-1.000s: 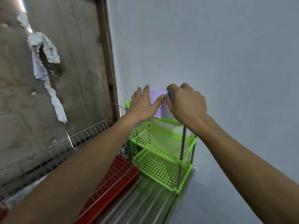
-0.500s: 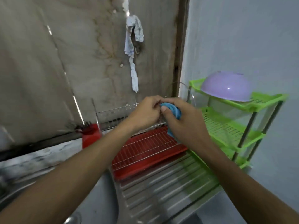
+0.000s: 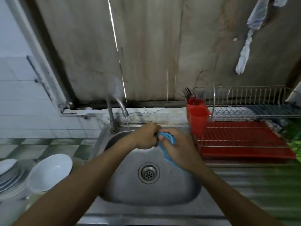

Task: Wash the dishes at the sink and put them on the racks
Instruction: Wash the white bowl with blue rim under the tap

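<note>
Over the sink, the right hand's grip wrapped a blue cloth; the left hand pinched its top end. At 8 o'clock sat a bowl, plates cut off beside it.

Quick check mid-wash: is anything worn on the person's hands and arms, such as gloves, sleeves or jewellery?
Nothing worn shows. The left hand and right hand have no gloves, and both forearms are uncovered to the frame edge, with no sleeve in view. No watch, bracelet or ring is visible, though the picture is slightly blurred, so a thin ring could be missed.
</note>
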